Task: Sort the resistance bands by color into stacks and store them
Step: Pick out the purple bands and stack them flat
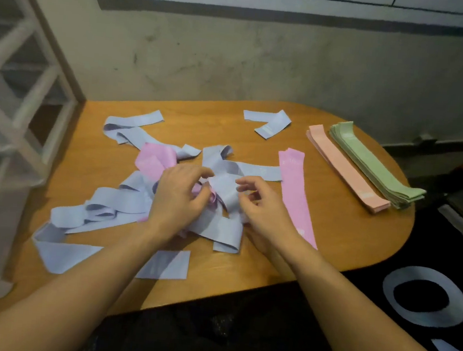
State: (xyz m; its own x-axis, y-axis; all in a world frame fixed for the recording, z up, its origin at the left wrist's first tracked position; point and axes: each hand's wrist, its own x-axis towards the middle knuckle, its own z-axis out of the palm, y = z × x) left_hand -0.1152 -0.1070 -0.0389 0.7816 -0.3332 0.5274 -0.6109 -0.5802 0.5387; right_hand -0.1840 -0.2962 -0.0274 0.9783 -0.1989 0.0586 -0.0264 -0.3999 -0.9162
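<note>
A loose heap of lavender-blue bands [101,210] with a few pink bands [155,158] mixed in covers the middle of the wooden table [331,243]. My left hand [178,195] digs into the heap, fingers curled round a pink band [213,199] among the blue ones. Beside it, my right hand [261,207] pinches a lavender-blue band [224,189] at the heap's centre. A flat pink band [297,193] lies just right of my right hand. At the right edge sit two neat stacks, a peach stack [348,170] and a green stack [374,164].
One lavender-blue band [270,122] lies apart at the back of the table. A white lattice shelf [11,112] stands at the left. A grey wall rises behind the table. A black rug with white letters [426,296] covers the floor at the right.
</note>
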